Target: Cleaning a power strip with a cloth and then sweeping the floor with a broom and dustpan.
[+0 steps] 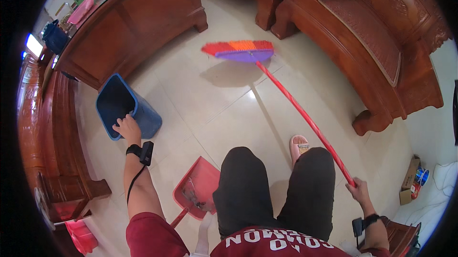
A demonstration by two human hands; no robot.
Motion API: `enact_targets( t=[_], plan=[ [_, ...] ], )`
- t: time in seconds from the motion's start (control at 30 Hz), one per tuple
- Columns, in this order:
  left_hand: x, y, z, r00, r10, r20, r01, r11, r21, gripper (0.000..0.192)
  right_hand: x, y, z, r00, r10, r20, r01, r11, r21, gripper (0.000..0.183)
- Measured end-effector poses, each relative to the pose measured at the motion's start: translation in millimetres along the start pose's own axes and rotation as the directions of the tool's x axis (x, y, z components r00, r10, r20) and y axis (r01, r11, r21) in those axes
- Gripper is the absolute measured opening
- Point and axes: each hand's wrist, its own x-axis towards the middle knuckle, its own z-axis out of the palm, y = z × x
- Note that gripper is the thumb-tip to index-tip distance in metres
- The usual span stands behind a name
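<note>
My left hand (pixel 128 128) is at the near rim of a blue plastic waste bin (pixel 148 119), which stands at the left with its dark mouth facing up. The fingers reach over the rim; whether they grip it is hard to tell. In my right hand (pixel 359 189) is the end of the red handle of a broom (pixel 304 114). The broom's purple head with red and orange bristles is held out ahead of me, its shadow on the floor tiles below. A red dustpan (pixel 207 174) with grey debris and dust in it lies on the floor beside my left knee.
A wooden table (pixel 132 28) with a glass top and assorted items stands at the upper left. A carved wooden bench (pixel 329 39) curves along the right. A cardboard box (pixel 409 180) is by the right wall, a pink plastic object (pixel 81 235) at the lower left.
</note>
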Motion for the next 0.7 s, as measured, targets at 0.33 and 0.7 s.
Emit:
enact_targets(
  t=[0.33,0.7],
  plan=[
    [23,41,-21,0.991,-0.131,0.008,0.131,0.990,0.056,0.059,212,-171,4,0.966,-0.126,0.227,-0.020,0.834,0.551,0.025],
    [179,180,-125,0.957,0.045,-0.287,-0.124,0.956,-0.265,0.074,539,-296,100,0.967,-0.207,-0.147,0.253,0.832,0.493,0.021]
  ],
)
